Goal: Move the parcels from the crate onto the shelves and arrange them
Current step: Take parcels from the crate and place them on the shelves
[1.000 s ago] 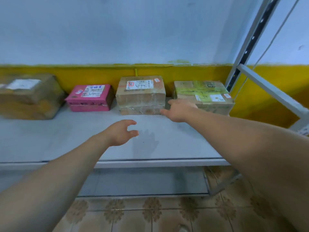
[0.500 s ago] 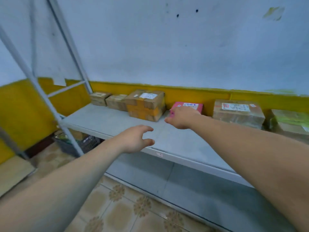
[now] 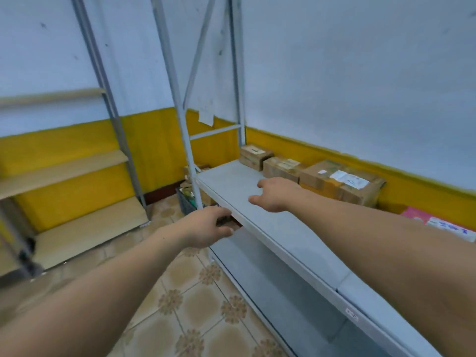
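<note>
A grey metal shelf [image 3: 257, 202] runs from the middle toward the lower right. Along its back edge stand a small brown parcel [image 3: 255, 156], a second brown parcel [image 3: 282, 167] and a larger taped brown parcel [image 3: 342, 182]; a pink parcel [image 3: 438, 222] shows at the right edge. My right hand [image 3: 277, 194] hovers over the shelf, empty with fingers spread. Just off the shelf's front edge, my left hand [image 3: 206, 228] is empty with fingers curled apart. A dark crate [image 3: 186, 202] stands on the floor past the shelf's left end, partly hidden by a post.
Grey uprights [image 3: 180, 112] of the rack rise at the shelf's left end. A second rack with wooden boards [image 3: 64, 171] stands against the yellow-and-white wall at left. A lower grey shelf [image 3: 283, 284] lies under the top one. The floor is patterned tile [image 3: 180, 292].
The view has swung left along the shelf: the pink and right-hand parcels slid out to the right, and the rack's end, the crate and the wooden rack came into sight. Both hands stay empty.
</note>
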A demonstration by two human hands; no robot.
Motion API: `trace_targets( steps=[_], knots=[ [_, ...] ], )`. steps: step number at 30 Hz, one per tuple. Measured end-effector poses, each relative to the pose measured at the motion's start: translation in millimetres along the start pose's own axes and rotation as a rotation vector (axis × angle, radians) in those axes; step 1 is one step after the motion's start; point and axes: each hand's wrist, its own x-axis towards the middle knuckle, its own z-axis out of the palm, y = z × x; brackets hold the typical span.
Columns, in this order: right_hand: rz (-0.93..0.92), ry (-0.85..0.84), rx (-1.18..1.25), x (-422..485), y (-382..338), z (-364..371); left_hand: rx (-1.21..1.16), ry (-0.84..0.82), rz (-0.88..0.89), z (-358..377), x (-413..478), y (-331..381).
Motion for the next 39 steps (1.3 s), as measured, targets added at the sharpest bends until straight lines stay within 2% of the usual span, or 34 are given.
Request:
trace_targets(
  steps=[6,13,22,33,39],
  knots=[
    [-0.178,-0.028,-0.038,103.6,-65.2,-8.2,-0.058,0.018,-0.173,-25.8,30.2,-81.8],
    [-0.254,-0.082,-0.037,222.0,-164.5,11.9,-0.093,0.041,-0.300,-47.1,65.7,-214.3],
    [-0.240,-0.080,-0.050,380.9,-274.8,15.0,-0.083,-0.005,-0.257,-105.4,155.4,-376.0],
    [-0.175,-0.108,0.037,557.9,-312.4,25.9,-0.045,-0.045,-0.149,-145.5,305.3,-487.7],
    [-0.145,-0.165,0.141,685.8,-334.5,42.5,-0.058,-0.070,-0.191,-190.3,405.9,-555.0]
  ],
)
